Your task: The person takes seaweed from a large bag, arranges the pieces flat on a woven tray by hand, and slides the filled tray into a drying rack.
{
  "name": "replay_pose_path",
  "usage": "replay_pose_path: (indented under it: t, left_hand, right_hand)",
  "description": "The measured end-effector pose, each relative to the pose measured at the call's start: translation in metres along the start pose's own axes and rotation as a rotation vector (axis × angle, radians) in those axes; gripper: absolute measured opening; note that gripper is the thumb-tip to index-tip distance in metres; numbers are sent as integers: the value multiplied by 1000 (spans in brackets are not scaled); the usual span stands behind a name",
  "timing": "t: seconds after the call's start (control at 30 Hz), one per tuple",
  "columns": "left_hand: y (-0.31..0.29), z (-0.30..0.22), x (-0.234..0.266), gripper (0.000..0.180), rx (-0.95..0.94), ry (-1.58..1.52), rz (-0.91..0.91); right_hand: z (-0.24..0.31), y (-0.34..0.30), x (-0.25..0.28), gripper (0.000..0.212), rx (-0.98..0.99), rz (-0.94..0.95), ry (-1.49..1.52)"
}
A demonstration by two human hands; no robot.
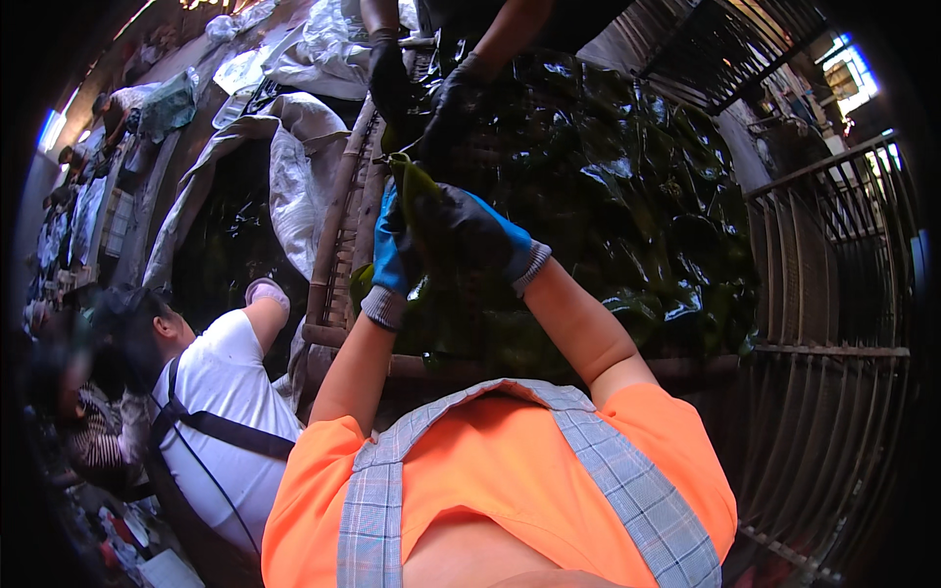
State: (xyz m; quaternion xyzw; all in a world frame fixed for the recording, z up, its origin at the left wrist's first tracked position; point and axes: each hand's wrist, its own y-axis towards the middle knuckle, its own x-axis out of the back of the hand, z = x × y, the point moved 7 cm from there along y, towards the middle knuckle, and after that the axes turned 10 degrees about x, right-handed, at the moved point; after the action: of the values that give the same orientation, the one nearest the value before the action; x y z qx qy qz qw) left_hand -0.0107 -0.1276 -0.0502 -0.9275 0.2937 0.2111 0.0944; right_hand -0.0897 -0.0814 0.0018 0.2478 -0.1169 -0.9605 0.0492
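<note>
A long green leaf (420,191), folded lengthwise, stands up between my two hands above a bamboo-framed rack (338,245). My left hand (391,250), in a blue and black glove with a grey cuff, is closed round its left side. From the right, my right hand (480,230), gloved the same way, grips the leaf too; its fingertips are partly hidden. Wet, glossy dark green leaves (627,216) lie spread over the rack to my right. Another green piece (362,287) shows beside my left wrist.
Just beyond my hands, a co-worker's black-gloved hands (446,108) reach in from the far side. At my left a person in a white shirt (221,382) stretches an arm toward a dark bin lined with white sacking (299,186). Slatted racks (823,284) stand at the right.
</note>
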Motion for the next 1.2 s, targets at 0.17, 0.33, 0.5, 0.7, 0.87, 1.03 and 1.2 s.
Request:
replay_pose_path:
  t: [0.17, 0.33, 0.5, 0.7, 0.87, 1.03, 1.2]
  left_hand:
    - [3, -4, 40, 42, -10, -44, -24]
    - [-3, -25, 15, 30, 122, -26, 71]
    - [-27, -88, -49, 13, -731, 1026, 259]
    - [20, -28, -44, 24, 232, 21, 301]
    - [34, -18, -25, 38, 265, -29, 128]
    - [27, -9, 2, 40, -4, 141, 164]
    - [11, -15, 25, 32, -127, 304, 30]
  right_hand:
    - [25, -11, 36, 28, -83, -338, -179]
    - [72, -25, 95, 19, 279, -583, -980]
    - [39, -24, 49, 23, -36, -346, 124]
    - [23, -24, 78, 24, -1, -436, -25]
    - [30, 2, 168, 18, 233, -492, -211]
    - [-7, 24, 275, 37, 91, -807, -493]
    - [13, 50, 256, 42, -314, -724, -1405]
